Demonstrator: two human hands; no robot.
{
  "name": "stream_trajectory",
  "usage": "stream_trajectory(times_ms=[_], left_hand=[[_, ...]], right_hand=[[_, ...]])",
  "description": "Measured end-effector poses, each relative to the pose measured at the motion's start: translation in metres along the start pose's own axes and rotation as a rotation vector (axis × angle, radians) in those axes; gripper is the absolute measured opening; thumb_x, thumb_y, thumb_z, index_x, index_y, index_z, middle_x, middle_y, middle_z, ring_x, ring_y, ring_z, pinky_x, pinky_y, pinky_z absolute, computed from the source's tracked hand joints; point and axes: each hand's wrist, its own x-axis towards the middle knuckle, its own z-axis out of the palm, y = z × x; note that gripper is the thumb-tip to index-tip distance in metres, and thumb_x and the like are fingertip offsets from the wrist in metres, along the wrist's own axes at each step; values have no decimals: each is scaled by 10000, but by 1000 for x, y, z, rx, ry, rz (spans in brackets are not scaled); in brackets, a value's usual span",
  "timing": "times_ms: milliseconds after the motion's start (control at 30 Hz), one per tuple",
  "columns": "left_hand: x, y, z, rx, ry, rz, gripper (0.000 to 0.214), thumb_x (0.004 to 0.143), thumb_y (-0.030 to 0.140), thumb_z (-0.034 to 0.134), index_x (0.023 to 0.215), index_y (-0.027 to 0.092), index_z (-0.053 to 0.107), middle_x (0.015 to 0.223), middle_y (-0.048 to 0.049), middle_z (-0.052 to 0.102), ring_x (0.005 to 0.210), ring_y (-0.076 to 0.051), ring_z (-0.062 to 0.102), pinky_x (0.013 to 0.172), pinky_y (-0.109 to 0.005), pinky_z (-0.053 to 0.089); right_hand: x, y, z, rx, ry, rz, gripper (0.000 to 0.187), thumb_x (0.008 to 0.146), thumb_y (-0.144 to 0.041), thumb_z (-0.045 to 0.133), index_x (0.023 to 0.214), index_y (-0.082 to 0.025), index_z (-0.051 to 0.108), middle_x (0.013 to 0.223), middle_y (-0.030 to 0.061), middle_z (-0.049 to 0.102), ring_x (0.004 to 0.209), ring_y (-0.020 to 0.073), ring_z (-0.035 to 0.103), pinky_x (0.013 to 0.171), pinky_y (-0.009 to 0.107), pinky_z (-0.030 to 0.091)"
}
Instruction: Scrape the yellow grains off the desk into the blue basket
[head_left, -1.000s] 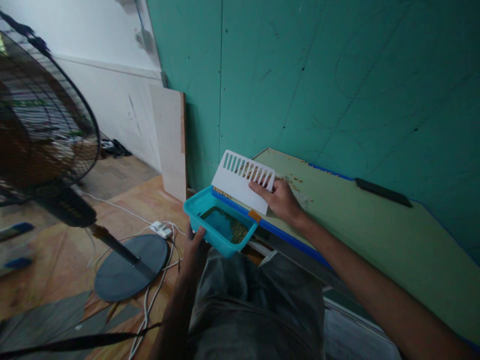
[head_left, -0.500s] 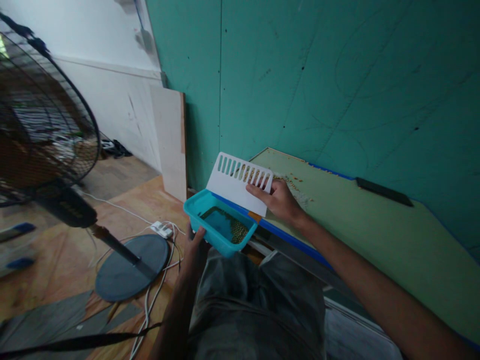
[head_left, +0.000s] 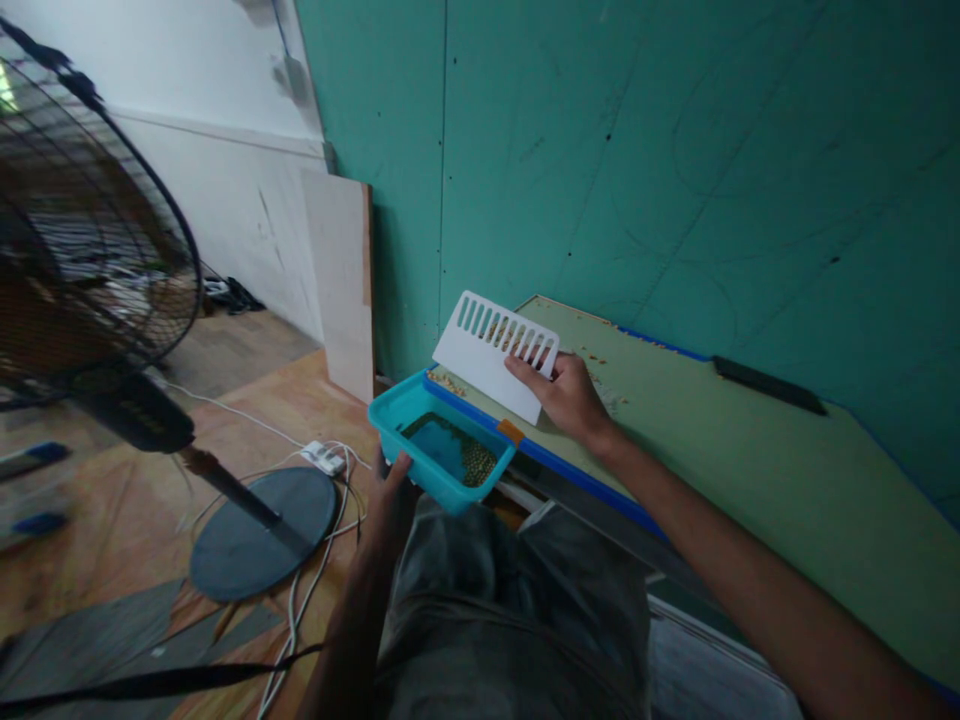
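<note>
My left hand (head_left: pixel 391 482) grips the near left side of a turquoise plastic tub (head_left: pixel 382 415), its thumb over the rim. Small greenish beans (head_left: pixel 477 462) lie inside, heaped toward the right end. The tub is held against the front edge of the pale green tabletop (head_left: pixel 720 440). In my right hand (head_left: pixel 574 400) is a white slotted plastic scraper (head_left: pixel 484 372), tilted over the tabletop just behind its blue-taped edge. Yellowish grains (head_left: pixel 448 383) lie on the table near the tub, in front of the scraper. More grains show through the slots and behind it.
On the left stands a fan (head_left: pixel 135 400) on a round base (head_left: pixel 262 535). A power strip (head_left: pixel 324 458) with white cords lies on the floor. A board (head_left: pixel 341 280) leans by the green wall (head_left: pixel 600 150). A dark strip (head_left: pixel 769 384) rests along the table's back edge.
My right hand has drawn the scraper back from the tub, to the right and away from the table edge, uncovering grains at the edge. My left hand and the tub stay put.
</note>
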Motion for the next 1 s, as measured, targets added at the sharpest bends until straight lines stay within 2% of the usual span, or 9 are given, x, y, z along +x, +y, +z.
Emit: stream_trajectory(times_ms=[167, 267, 400, 567, 767, 933, 1000], left_hand=[[-1, 2, 2, -34, 18, -17, 667, 779, 439, 933, 1378, 377, 646, 1285, -43, 755, 1123, -303, 763, 961, -481, 637], [-2, 4, 3, -24, 3, -19, 657, 786, 437, 929, 1376, 378, 646, 1299, -50, 754, 1123, -310, 762, 938, -479, 649], [-2, 4, 3, -26, 6, -24, 692, 779, 446, 936, 1401, 376, 640, 1305, -53, 756, 1120, -306, 762, 929, -478, 656], [-2, 4, 4, -52, 0, -21, 715, 773, 454, 945, 1417, 368, 647, 1346, -63, 744, 1166, -311, 749, 973, -483, 640], [-2, 2, 3, -77, 21, -15, 667, 748, 433, 966, 1340, 345, 670, 1188, -31, 780, 1042, -275, 779, 970, -474, 639], [-1, 2, 1, -42, 24, -32, 707, 762, 442, 953, 1392, 362, 643, 1242, -44, 766, 1004, -264, 775, 881, -435, 667], [-1, 2, 1, -42, 19, -33, 730, 764, 442, 953, 1417, 378, 632, 1282, -48, 756, 1030, -269, 771, 893, -439, 664]], right_hand=[[0, 5, 0, -33, -7, 33, 452, 862, -585, 781, 878, -135, 823, 859, 106, 811, 732, 215, 708, 629, 296, 524], [-1, 6, 2, -13, -30, 48, 466, 869, -586, 783, 985, -138, 838, 923, 108, 826, 774, 225, 732, 660, 301, 549], [-2, 5, 3, 12, -57, 48, 481, 866, -584, 790, 1037, -137, 843, 983, 118, 834, 805, 228, 743, 687, 304, 564], [-3, 4, 3, 31, -78, 59, 476, 861, -589, 792, 1002, -137, 840, 937, 113, 825, 749, 207, 714, 653, 293, 541], [-3, 5, 3, 21, -77, 50, 473, 846, -607, 791, 870, -136, 815, 784, 83, 773, 680, 182, 654, 577, 265, 478], [-4, 3, 4, 32, -80, 68, 476, 839, -608, 794, 879, -134, 816, 781, 84, 768, 668, 180, 649, 570, 268, 466], [-4, 2, 4, 33, -83, 63, 473, 840, -607, 792, 880, -136, 816, 787, 83, 771, 671, 181, 650, 575, 270, 469]])
